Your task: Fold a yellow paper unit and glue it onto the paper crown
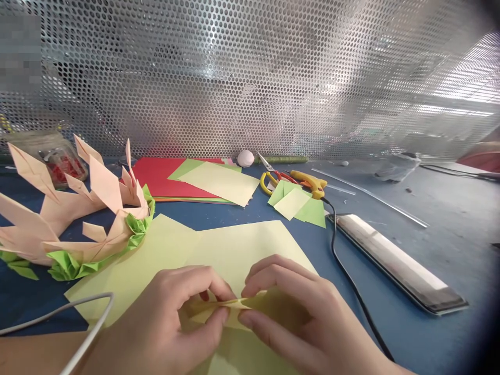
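Observation:
At the bottom middle, my left hand (183,307) and my right hand (292,307) come close together, each pinching a small folded piece of yellow paper (234,303) between thumb and fingers. Parts of this piece are hidden behind the fingers. Beneath both hands lie large pale yellow paper sheets (253,242), overlapping on the blue table. To the left stands a ring-shaped folded-paper piece (105,182), with pink pointed petals and green crumpled leaves along its lower edge.
Behind the sheets lie red paper (156,177), scissors (267,174), a yellow-handled glue gun (312,182) and small green paper squares (312,211). A phone (398,265) rests at right beside a black cable (351,281). A glass jar (58,156) stands back left, before a perforated metal screen (219,78).

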`<act>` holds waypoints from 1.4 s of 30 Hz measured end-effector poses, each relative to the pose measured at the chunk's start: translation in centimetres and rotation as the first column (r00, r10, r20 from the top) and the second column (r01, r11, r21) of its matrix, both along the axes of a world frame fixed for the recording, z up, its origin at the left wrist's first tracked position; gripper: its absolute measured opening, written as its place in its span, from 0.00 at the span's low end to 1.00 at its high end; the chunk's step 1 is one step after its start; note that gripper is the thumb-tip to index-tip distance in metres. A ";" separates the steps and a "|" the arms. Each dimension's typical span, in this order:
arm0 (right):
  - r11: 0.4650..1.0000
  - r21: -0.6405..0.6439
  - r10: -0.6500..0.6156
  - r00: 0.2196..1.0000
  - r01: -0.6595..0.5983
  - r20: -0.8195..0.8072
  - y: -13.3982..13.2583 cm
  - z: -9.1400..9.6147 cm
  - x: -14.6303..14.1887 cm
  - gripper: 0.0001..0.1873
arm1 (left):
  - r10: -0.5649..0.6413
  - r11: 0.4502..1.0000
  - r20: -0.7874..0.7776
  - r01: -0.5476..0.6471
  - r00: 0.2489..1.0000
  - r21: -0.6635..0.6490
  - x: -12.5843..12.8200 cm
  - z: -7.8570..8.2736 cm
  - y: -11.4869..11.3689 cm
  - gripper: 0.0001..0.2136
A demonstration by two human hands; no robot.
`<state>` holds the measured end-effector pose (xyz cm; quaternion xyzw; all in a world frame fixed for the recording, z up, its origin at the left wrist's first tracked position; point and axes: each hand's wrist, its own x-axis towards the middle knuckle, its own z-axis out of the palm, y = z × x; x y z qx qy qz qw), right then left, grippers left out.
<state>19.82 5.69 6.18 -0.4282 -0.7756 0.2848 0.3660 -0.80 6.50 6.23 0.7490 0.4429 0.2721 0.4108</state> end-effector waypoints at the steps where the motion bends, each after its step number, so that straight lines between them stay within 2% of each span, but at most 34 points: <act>1: 1.000 -0.015 -0.002 1.000 0.003 0.018 0.0 0.0 0.0 0.04 | 0.003 1.000 0.008 -0.003 1.000 -0.009 0.0 0.1 0.0 0.06; 4: 0.999 -0.053 -0.004 0.998 0.008 0.067 -0.1 -0.1 -0.1 0.03 | -0.001 0.999 -0.009 0.001 1.000 -0.042 0.1 0.2 0.1 0.05; 7: 0.998 -0.044 0.040 0.998 -0.038 0.056 -0.2 -0.1 -0.1 0.03 | -0.015 1.000 -0.055 0.015 0.998 -0.016 0.0 0.2 0.1 0.02; 11: 0.996 -0.007 0.093 0.994 -0.092 0.057 -0.3 -0.1 -0.1 0.04 | -0.025 1.000 -0.041 0.025 0.999 -0.005 -0.2 -0.1 0.0 0.06; 17: 0.998 -0.027 0.067 0.990 -0.064 0.120 -0.2 -0.2 -0.1 0.04 | -0.014 1.000 -0.097 0.011 0.995 -0.027 -0.1 0.0 0.2 0.08; 21: 0.998 -0.044 0.041 0.997 -0.038 0.061 -0.3 -0.2 -0.2 0.05 | -0.054 0.998 -0.116 0.050 0.992 -0.040 0.0 0.3 0.5 0.06; 23: 0.991 -0.132 -0.003 1.000 0.002 -0.008 -0.3 -0.3 -0.4 0.06 | -0.061 0.996 -0.133 0.053 0.989 -0.067 0.0 0.4 0.7 0.09; 25: 0.957 -0.290 -0.049 0.994 0.018 -0.100 -0.2 -0.5 -0.6 0.07 | -0.058 0.993 -0.166 0.041 0.984 -0.107 0.0 0.6 0.8 0.12; 27: 0.911 -0.411 -0.067 0.980 -0.017 -0.188 -0.1 -0.6 -0.8 0.08 | -0.069 0.987 -0.194 0.038 0.979 -0.159 -0.1 0.9 1.0 0.14; 28: 0.900 -0.433 -0.057 0.975 -0.043 -0.215 -0.1 -0.6 -0.8 0.09 | -0.084 0.982 -0.199 0.047 0.976 -0.184 -0.1 1.0 1.1 0.14; 30: 0.916 -0.394 -0.015 0.978 -0.070 -0.208 -0.1 -0.5 -0.8 0.08 | -0.109 0.974 -0.202 0.064 0.973 -0.216 0.0 1.2 1.1 0.14; 34: 0.983 -0.164 0.068 0.996 -0.077 -0.063 -0.1 0.1 -0.5 0.02 | -0.129 0.977 -0.200 0.090 0.971 -0.193 0.0 1.1 1.0 0.12; 37: 0.997 -0.050 0.058 0.998 -0.058 -0.007 -0.2 0.3 -0.3 0.05 | -0.132 0.981 -0.167 0.105 0.977 -0.165 0.0 0.9 0.8 0.10; 39: 0.999 -0.012 0.050 0.999 -0.050 0.016 -0.4 0.4 -0.2 0.06 | -0.143 0.981 -0.153 0.119 0.978 -0.154 0.0 0.8 0.8 0.09; 42: 0.998 -0.026 0.060 0.997 -0.058 0.046 -0.6 0.3 -0.1 0.07 | -0.140 0.982 -0.156 0.117 0.978 -0.147 0.1 0.9 0.8 0.11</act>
